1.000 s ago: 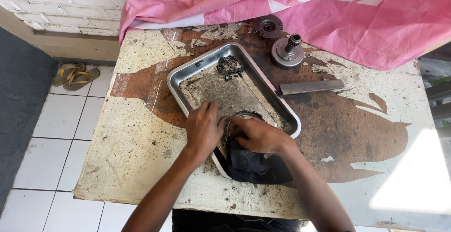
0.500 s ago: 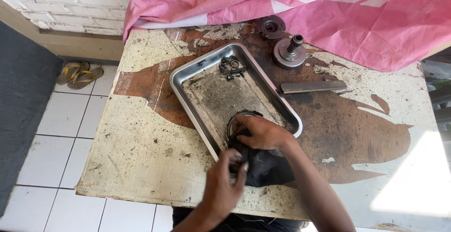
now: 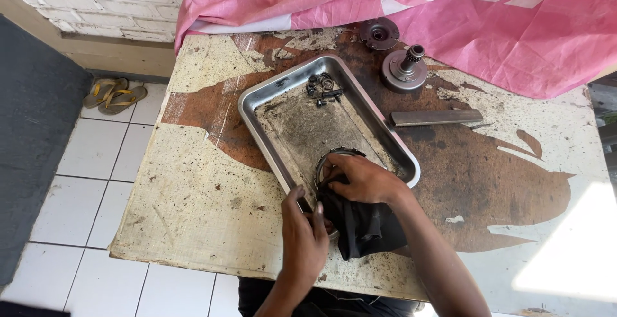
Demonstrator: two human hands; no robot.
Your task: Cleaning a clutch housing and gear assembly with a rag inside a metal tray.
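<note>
The right hand (image 3: 363,179) pins a dark toothed ring (image 3: 334,163) in the near corner of the metal tray (image 3: 257,108), fingers closed on a black rag (image 3: 366,227). The left hand (image 3: 303,233) grips the tray's near rim. It looks like wiping; next calls for turning the ring steadily.

No packages, labels, signs or screens show anywhere in this view. The nearest thing to printed matter is the pink sheet (image 3: 450,15) draped over the far end of the table (image 3: 193,188), which carries broad white shapes, too cropped and folded to tell what they form.
</note>
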